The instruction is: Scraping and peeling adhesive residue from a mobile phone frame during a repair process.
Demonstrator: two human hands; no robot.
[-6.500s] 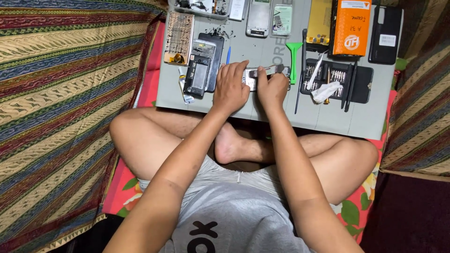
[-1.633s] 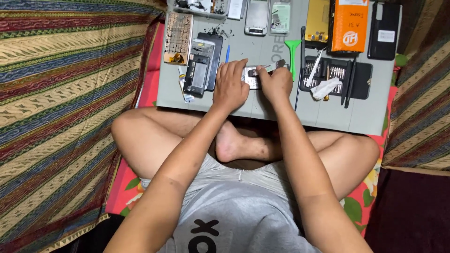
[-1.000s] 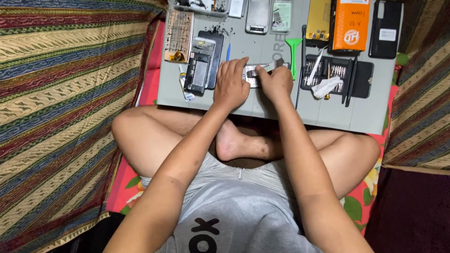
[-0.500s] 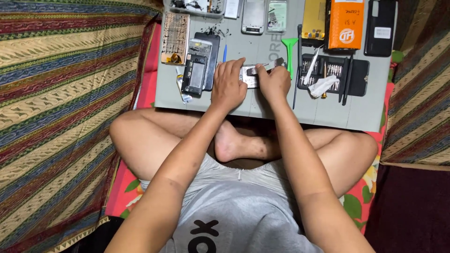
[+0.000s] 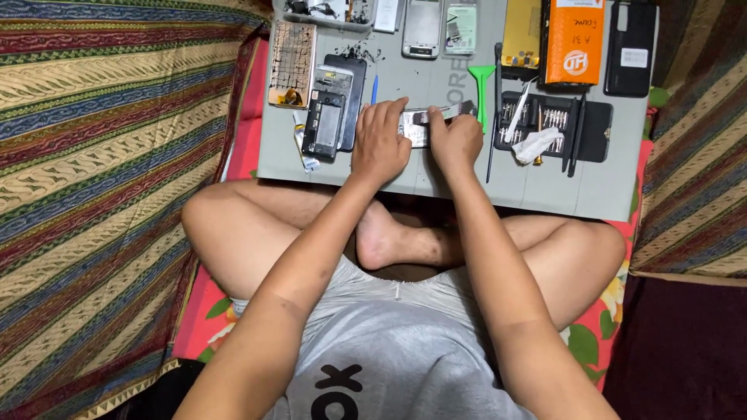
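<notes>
Left hand point(image 5: 380, 145), right hand point(image 5: 457, 142) close together, fingers curled

A striped cloth point(image 5: 101, 179) in many colours covers the left side, and more of it point(image 5: 696, 202) lies on the right. A red sheet point(image 5: 595, 342) with flowers is spread under it. A grey bench point(image 5: 599, 190) stands at the top. The lower right corner point(image 5: 685, 350) is dark. The light is soft and even.

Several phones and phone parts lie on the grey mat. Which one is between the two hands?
The small silver opened phone, held between the left hand and the right hand. The other phones lie untouched: the dark opened one to the left, the rest along the mat's far edge.
</notes>
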